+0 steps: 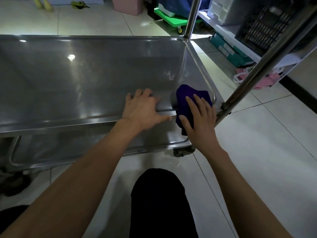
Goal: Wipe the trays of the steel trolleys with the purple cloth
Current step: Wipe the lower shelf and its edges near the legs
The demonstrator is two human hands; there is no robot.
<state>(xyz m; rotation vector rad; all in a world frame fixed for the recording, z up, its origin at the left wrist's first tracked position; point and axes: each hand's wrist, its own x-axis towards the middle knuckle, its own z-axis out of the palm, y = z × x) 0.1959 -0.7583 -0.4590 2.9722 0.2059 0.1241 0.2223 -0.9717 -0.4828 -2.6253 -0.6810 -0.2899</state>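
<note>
My right hand (199, 121) lies flat on the purple cloth (190, 100), fingers straight and spread a little, pressing it down over the near rim of the tray (85, 74) at its right-hand corner. The thumb points left across the lower fold of the cloth; the fingertips point up and away from me. Part of the cloth hangs over the outside of the rim, and the rest bunches up inside the tray just beyond my fingers. The forearm runs in from the lower right, almost straight.

My left hand (143, 109) sits just beside the cloth, apart from it, palm down on the same rim. Its fingers are relaxed and bent over the edge into the tray, the thumb stretched out to the right along the outer lip. It holds nothing. That forearm comes in long from the lower left.

The tray is bare steel with light spots reflected on it. A lower tray (85, 148) shows beneath the near rim. A steel post (267, 66) rises at a slant from the corner next to my right hand, and a second post (193, 16) stands at the far right corner. My dark-clad knee (159, 203) is below, over the pale tiled floor (257, 160).
</note>
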